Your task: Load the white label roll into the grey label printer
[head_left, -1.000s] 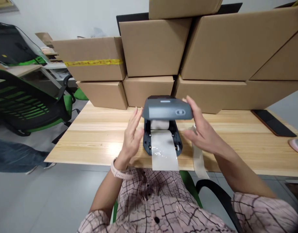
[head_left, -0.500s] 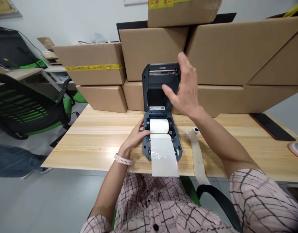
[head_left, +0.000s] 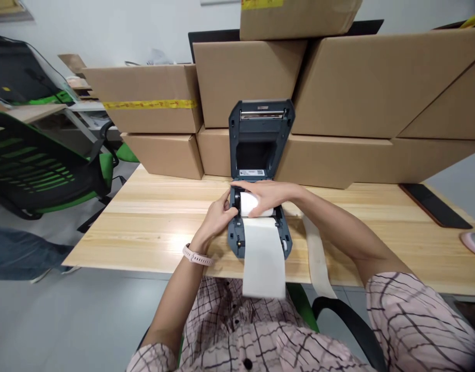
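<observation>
A dark grey label printer [head_left: 235,242] stands on the wooden table, its lid [head_left: 254,135] raised and leaning back. Inside sits a white label roll [head_left: 247,205]; its loose strip [head_left: 264,261] runs forward over the printer's front and hangs past the table edge. My left hand [head_left: 217,221] grips the left wall of the printer, thumb on the rim. Over the roll lies my right hand [head_left: 274,195], fingers behind it and thumb in front, hiding its right part. To the right, partly under my right forearm, a long pale paper strip [head_left: 318,256] drops off the table.
Stacked cardboard boxes [head_left: 249,82] line the back of the table [head_left: 160,217]. A flat black object [head_left: 434,205] lies at the far right, near a pinkish rim [head_left: 473,244]. On the left are a green and black chair [head_left: 47,170] and another person's leg [head_left: 24,253].
My right hand has come down from beside the raised lid onto the label roll. The loose strip now reaches slightly farther forward. My left hand stays on the printer.
</observation>
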`<action>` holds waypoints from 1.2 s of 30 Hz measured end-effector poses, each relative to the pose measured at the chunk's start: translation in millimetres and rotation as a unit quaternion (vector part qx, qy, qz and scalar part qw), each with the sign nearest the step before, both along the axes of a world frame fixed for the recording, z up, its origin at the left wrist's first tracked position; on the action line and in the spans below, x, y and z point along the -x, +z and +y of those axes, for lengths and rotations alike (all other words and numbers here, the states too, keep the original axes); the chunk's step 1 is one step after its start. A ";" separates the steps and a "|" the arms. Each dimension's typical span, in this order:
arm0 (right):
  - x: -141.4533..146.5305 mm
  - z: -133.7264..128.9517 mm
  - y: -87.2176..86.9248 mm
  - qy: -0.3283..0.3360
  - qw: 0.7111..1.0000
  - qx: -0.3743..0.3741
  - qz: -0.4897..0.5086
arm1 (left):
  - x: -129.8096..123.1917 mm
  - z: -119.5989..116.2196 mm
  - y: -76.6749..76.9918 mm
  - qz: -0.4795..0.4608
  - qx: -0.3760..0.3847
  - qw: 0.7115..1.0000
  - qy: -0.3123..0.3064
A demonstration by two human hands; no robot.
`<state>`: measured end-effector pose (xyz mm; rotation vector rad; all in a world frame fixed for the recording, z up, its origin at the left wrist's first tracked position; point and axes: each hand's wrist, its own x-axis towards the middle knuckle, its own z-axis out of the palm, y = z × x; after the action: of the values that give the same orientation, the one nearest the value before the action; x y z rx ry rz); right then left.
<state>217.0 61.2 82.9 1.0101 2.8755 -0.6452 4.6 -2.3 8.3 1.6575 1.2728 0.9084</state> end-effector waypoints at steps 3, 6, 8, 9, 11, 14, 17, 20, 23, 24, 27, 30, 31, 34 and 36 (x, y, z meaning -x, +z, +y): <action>-25.4 -5.9 22.9 0.064 0.991 0.034 0.110 | -0.8 -0.6 -1.8 -0.024 0.007 1.000 0.002; -68.5 -14.1 45.6 0.045 0.980 0.024 0.192 | -2.5 -1.5 -2.2 -0.043 0.012 0.999 0.011; -99.1 -17.4 52.8 -0.006 0.974 0.009 0.227 | -3.4 -2.2 -1.4 -0.047 0.013 0.999 0.014; -113.1 -17.7 53.1 -0.034 0.971 0.004 0.237 | -3.7 -2.5 -0.7 -0.047 0.012 0.999 0.013; -136.7 -14.5 47.3 -0.092 0.967 -0.006 0.236 | -4.1 -3.1 0.9 -0.044 0.014 0.999 0.006; -158.2 -0.4 26.5 -0.155 0.967 -0.019 0.202 | -4.7 -4.0 3.2 -0.053 0.019 0.998 -0.007; -162.6 19.1 -1.2 -0.184 0.966 -0.006 0.180 | -5.4 -4.8 4.5 -0.076 0.024 0.997 -0.013; -155.6 35.6 -28.5 -0.186 0.963 0.027 0.192 | -6.1 -5.3 5.1 -0.098 0.032 0.995 -0.015; -149.4 43.0 -48.5 -0.188 0.952 0.076 0.229 | -6.8 -6.0 5.7 -0.116 0.046 0.992 -0.020; -150.1 42.3 -52.8 -0.194 0.945 0.098 0.246 | -7.1 -6.2 5.9 -0.122 0.051 0.991 -0.022; -163.7 27.3 -59.6 -0.232 0.900 0.166 0.330 | -7.8 -6.9 6.7 -0.136 0.056 0.989 -0.026; -185.6 -5.0 -64.4 -0.288 0.842 0.216 0.402 | -8.0 -6.7 7.6 -0.134 0.053 0.989 -0.030; -191.3 -17.3 -67.0 -0.298 0.832 0.240 0.402 | -7.9 -6.4 7.9 -0.131 0.053 0.990 -0.032; -197.7 -49.0 -76.6 -0.290 0.833 0.322 0.345 | -7.4 -5.0 8.1 -0.120 0.046 0.991 -0.040; -194.6 -62.9 -78.8 -0.275 0.841 0.342 0.316 | -7.2 -4.4 7.5 -0.120 0.040 0.991 -0.043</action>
<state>411.6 -1.7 4.1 1.6870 2.2942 -2.2018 11.8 -6.7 15.8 1.4793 1.0536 0.9605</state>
